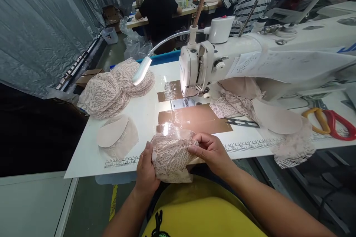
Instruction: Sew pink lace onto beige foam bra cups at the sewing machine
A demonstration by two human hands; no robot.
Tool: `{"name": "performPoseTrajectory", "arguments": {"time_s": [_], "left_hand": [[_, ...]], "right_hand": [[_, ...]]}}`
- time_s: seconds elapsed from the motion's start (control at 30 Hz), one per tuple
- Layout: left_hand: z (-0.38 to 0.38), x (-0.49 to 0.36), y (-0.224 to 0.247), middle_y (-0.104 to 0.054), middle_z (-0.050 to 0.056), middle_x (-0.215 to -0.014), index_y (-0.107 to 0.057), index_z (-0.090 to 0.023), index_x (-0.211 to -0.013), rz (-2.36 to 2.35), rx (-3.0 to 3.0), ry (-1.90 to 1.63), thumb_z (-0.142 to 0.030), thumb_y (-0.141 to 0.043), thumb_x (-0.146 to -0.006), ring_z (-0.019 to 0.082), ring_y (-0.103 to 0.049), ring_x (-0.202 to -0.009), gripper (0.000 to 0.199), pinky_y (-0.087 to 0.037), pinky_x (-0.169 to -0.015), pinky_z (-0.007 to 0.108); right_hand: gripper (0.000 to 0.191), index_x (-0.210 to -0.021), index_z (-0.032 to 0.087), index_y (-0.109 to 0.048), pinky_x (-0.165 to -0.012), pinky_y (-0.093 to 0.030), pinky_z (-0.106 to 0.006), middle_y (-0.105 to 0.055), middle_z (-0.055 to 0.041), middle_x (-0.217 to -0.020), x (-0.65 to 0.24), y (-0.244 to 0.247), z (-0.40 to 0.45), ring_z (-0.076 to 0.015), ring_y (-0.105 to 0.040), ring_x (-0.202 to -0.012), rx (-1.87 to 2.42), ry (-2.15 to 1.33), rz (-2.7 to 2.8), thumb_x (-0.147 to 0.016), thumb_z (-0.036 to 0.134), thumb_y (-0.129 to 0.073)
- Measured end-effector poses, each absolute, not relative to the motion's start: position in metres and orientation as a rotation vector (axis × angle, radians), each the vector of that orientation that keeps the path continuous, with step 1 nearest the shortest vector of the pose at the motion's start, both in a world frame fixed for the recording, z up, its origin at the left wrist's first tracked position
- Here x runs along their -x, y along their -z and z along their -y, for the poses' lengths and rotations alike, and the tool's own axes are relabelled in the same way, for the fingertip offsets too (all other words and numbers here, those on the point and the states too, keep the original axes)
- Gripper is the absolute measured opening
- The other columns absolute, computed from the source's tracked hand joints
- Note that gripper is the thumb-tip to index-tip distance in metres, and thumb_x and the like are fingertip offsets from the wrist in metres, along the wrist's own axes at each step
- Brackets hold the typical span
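At the near table edge point(83, 172), the beige lace piece point(171, 157) is clasped along its left by the left hand point(146, 174), its right corner pinched by the right hand point(214, 153) with closed fingertips.

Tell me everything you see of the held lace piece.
The lace piece is pinkish beige, soft-looking, with a branching pattern and plainer cloth along its lower edge. Rumpled, it faces pattern side up, the left hand gripping its left side, the right hand pinching its upper right. In view it crosses the near edge of the table.
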State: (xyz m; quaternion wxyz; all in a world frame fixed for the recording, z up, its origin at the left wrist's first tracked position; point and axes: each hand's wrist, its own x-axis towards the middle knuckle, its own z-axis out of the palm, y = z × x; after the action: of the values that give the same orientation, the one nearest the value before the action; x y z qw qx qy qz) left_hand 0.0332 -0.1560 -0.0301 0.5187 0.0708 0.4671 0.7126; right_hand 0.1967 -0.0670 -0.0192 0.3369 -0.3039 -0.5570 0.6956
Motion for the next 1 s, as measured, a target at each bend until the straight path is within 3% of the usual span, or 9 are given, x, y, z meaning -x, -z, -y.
{"name": "performPoseTrajectory", "arguments": {"time_s": [0.17,0.23,0.3,0.37,0.43,0.53,0.6,0.7,1.0], "left_hand": [[0.16,-0.01,0.029,-0.06,-0.002,-0.061,-0.063,-0.017,-0.075,-1.14,-0.23,-1.667,-0.044,-0.058,-0.084,0.009,-0.053,-0.051,0.028,-0.045,-0.055,0.021],[0.161,0.004,0.022,-0.052,-0.004,-0.059,-0.059,-0.018,-0.068,-1.197,-0.486,-1.731,-0.044,-0.058,-0.084,0.007,-0.048,-0.05,0.031,-0.041,-0.05,0.018],[0.16,0.015,0.012,-0.06,0.0,-0.083,-0.062,-0.02,-0.081,-1.264,-0.885,-1.741,-0.047,-0.065,-0.077,0.012,-0.057,-0.075,0.028,-0.046,-0.066,0.02],[0.156,0.02,-0.001,-0.055,0.006,-0.118,-0.06,-0.023,-0.108,-1.302,-1.272,-1.561,-0.047,-0.077,-0.064,0.022,-0.049,-0.112,0.054,-0.041,-0.093,0.03],[0.15,0.02,-0.011,-0.049,0.008,-0.128,-0.053,-0.024,-0.122,-1.255,-1.469,-1.185,-0.041,-0.083,-0.057,0.027,-0.042,-0.121,0.073,-0.035,-0.101,0.035],[0.141,0.015,-0.016,-0.058,0.004,-0.096,-0.058,-0.02,-0.108,-1.143,-1.41,-0.753,-0.035,-0.076,-0.068,0.019,-0.055,-0.087,0.046,-0.044,-0.075,0.028],[0.138,0.01,-0.012,-0.052,-0.001,-0.078,-0.058,-0.017,-0.092,-1.159,-1.336,-0.725,-0.035,-0.07,-0.074,0.012,-0.047,-0.068,0.029,-0.038,-0.06,0.022],[0.14,0.005,-0.002,-0.045,-0.003,-0.072,-0.054,-0.015,-0.081,-1.23,-1.273,-0.808,-0.035,-0.068,-0.076,0.01,-0.041,-0.065,0.025,-0.033,-0.057,0.021],[0.145,0.01,0.001,-0.052,0.0,-0.077,-0.057,-0.014,-0.09,-1.168,-1.123,-0.871,-0.035,-0.069,-0.075,0.012,-0.047,-0.068,0.029,-0.038,-0.062,0.023]], "right_hand": [[0.035,-0.063,0.018,-0.047,-0.051,-0.032,-0.021,-0.046,0.0046,-0.058,-0.204,0.029,0.062,-0.0087,-0.04,-0.053,0.741,-1.913,1.329,-0.07,0.041,-0.073],[0.035,-0.063,0.018,-0.047,-0.05,-0.032,-0.021,-0.047,0.0045,-0.059,-0.204,0.027,0.06,-0.0086,-0.041,-0.053,0.679,-1.962,1.364,-0.07,0.039,-0.073],[0.032,-0.063,0.017,-0.048,-0.051,-0.033,-0.021,-0.047,0.0041,-0.061,-0.203,0.021,0.059,-0.0085,-0.042,-0.054,0.576,-1.992,1.489,-0.072,0.035,-0.073],[0.027,-0.065,0.017,-0.05,-0.053,-0.034,-0.022,-0.048,0.0035,-0.063,-0.198,0.013,0.059,-0.0087,-0.043,-0.056,0.459,-2.031,1.642,-0.075,0.032,-0.07],[0.021,-0.069,0.016,-0.054,-0.054,-0.036,-0.022,-0.05,0.0028,-0.065,-0.194,0.006,0.061,-0.0092,-0.045,-0.058,0.369,-2.053,1.765,-0.079,0.03,-0.067],[0.015,-0.077,0.016,-0.059,-0.057,-0.038,-0.023,-0.055,0.001,-0.07,-0.189,0.0,0.064,-0.0103,-0.049,-0.062,0.381,-1.911,1.938,-0.083,0.029,-0.062],[0.012,-0.08,0.016,-0.061,-0.06,-0.039,-0.023,-0.058,0.0004,-0.072,-0.188,0.0,0.066,-0.011,-0.051,-0.065,0.443,-1.725,2.021,-0.084,0.027,-0.062],[0.01,-0.076,0.017,-0.062,-0.063,-0.041,-0.024,-0.06,-0.0003,-0.074,-0.186,0.004,0.066,-0.0121,-0.054,-0.068,0.481,-1.499,2.04,-0.083,0.026,-0.063],[0.016,-0.067,0.017,-0.058,-0.06,-0.044,-0.023,-0.066,-0.0014,-0.075,-0.178,0.006,0.065,-0.0124,-0.059,-0.067,0.641,-1.41,1.91,-0.083,0.02,-0.058]]}}
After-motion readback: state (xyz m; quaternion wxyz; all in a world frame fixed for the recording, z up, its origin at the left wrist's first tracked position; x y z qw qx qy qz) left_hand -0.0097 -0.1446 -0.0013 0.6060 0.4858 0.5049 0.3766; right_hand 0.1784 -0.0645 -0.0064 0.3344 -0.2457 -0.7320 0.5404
